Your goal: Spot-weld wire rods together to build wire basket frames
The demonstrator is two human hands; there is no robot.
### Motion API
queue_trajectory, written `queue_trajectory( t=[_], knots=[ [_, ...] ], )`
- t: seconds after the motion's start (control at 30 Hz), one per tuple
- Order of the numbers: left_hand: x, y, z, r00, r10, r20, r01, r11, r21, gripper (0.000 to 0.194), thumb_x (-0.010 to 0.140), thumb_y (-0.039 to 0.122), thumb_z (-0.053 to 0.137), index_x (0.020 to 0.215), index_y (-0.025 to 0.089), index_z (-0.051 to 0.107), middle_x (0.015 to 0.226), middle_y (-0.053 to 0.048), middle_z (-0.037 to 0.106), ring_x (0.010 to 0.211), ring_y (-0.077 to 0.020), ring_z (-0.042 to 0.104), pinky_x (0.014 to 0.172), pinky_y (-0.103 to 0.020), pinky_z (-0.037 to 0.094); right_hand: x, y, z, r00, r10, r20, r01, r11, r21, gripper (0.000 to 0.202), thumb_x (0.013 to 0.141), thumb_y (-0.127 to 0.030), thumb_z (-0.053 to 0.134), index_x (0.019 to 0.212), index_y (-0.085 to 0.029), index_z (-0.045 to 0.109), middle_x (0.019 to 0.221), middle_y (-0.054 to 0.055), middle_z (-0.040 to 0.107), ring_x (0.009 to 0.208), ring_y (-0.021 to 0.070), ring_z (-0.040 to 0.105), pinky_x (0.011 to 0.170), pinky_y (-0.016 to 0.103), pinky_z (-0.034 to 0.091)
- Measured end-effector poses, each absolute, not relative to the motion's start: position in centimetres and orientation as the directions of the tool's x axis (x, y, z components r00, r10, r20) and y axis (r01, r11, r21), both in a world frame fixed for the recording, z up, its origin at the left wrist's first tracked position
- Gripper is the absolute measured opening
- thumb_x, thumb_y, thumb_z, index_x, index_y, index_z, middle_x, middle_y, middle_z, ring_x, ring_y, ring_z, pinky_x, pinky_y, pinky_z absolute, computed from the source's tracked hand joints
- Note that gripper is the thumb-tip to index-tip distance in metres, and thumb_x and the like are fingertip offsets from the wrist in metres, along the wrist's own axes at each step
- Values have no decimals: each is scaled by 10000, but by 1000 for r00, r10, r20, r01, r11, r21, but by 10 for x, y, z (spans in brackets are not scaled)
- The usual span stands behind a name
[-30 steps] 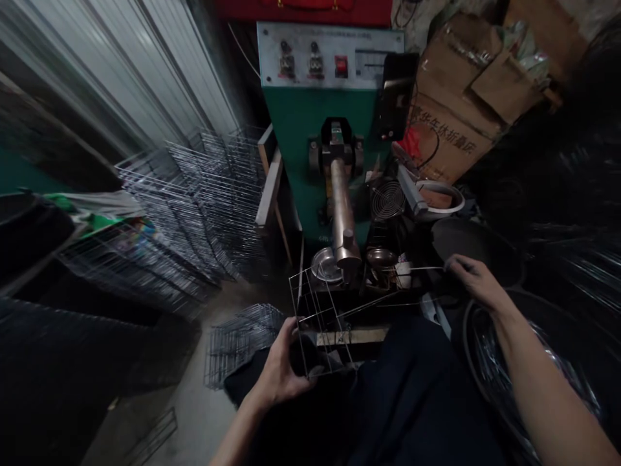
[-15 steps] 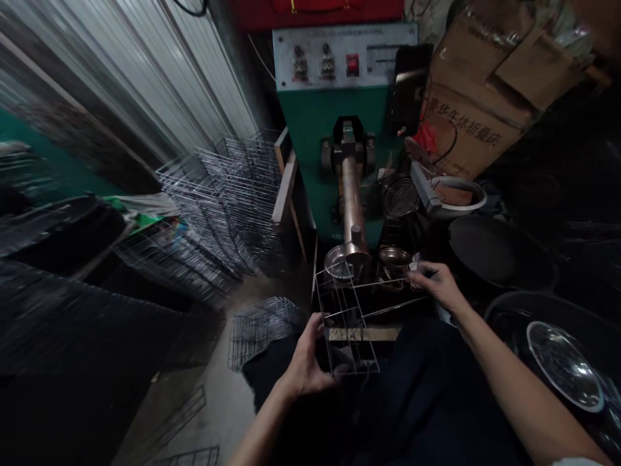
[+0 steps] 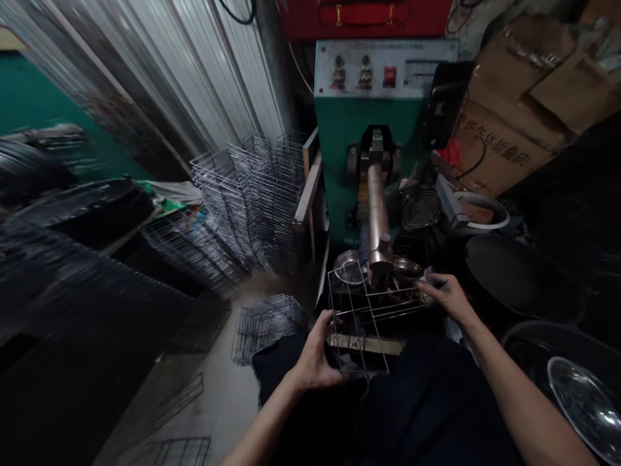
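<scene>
The wire frame sits near centre over the lap, its far end tucked under the welder's copper arm. The left hand grips its near corner, steadying it; the right hand pinches what looks like a loose rod against the right edge.

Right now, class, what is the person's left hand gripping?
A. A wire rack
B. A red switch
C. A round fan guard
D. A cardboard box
A: the left hand is closed on the near edge of the wire rack in front of the green machine, while the right hand holds a thin wire at the rack's far side.
</scene>
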State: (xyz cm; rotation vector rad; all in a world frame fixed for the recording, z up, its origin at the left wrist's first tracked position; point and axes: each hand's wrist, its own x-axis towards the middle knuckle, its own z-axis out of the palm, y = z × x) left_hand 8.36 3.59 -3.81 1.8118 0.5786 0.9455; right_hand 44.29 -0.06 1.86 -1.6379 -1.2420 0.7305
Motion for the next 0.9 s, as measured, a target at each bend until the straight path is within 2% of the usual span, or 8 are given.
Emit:
queue_trajectory(
  t=[0.17, 0.37, 0.67, 0.9],
  knots=[
    [90, 42, -34, 579, 723, 377, -41, -436, 899, 982, 626, 242, 825, 1477, 262, 335, 1309, -102, 511, 1176, -301, 633, 1042, -510, 584, 448, 8, 18, 321, 944, 82, 431, -69, -900, 644, 708, -778, 722, 561, -196, 490, 580, -15, 401, 595, 138, 365, 569, 292, 301],
    [93, 46, -39, 574, 738, 355, 30, -452, 891, 975, 639, 270, 817, 1479, 265, 321, 1320, -107, 506, 1185, -299, 621, 1056, -520, 578, 453, 13, 16, 329, 939, 101, 450, -62, -891, 621, 707, -775, 726, 600, -197, 526, 599, -7, 428, 606, 153, 404, 559, 290, 325],
    [97, 49, -49, 576, 740, 346, 15, -433, 901, 1031, 620, 292, 861, 1493, 338, 315, 1376, -107, 486, 1241, -328, 599, 1101, -546, 548, 465, 16, 9, 291, 953, 87, 434, -51, -900, 609, 749, -736, 736, 595, -190, 516, 609, -12, 404, 602, 140, 373, 566, 289, 308],
    [101, 51, -47, 585, 747, 314, 44, -416, 908, 1022, 590, 262, 845, 1479, 241, 343, 1289, -106, 511, 1194, -313, 597, 1055, -532, 568, 465, 16, 9, 305, 950, 73, 420, -65, -905, 663, 707, -805, 732, 578, -199, 497, 592, -6, 402, 586, 145, 381, 549, 290, 332]
  ],
)
